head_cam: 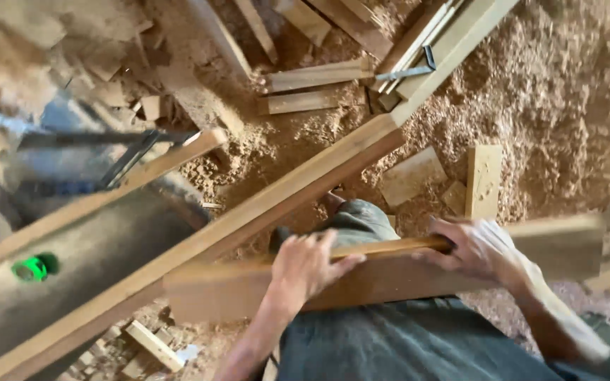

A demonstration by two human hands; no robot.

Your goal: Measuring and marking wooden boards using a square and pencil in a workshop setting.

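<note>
— What do we have in our hands?

— A short, thick wooden plank (390, 271), lying crosswise in front of us, over our lap. Our left hand (306, 267) sits on its upper edge near the middle, fingers (319, 243) curled over the top and wrapped onto the board. Our right hand (478, 248) grips the same upper edge further along, fingers (443, 243) folded over it, so both hands are closed on the plank.

— And what runs past it?

— A long wooden beam (248, 219) slants from lower left up to the right, passing just behind the plank's left end; we cannot tell whether the two touch. A thinner wooden strip (100, 201) lies roughly parallel to it, further left, over a grey machine surface (86, 261) with a small green light (33, 268) on it.

— What about the floor?

— Sawdust (552, 106) covers it thickly. Offcuts lie scattered: a small upright block (483, 180) just beyond our right hand, flat boards (312, 88) higher up, and a metal square (407, 70) resting among stacked laths near the top.
</note>
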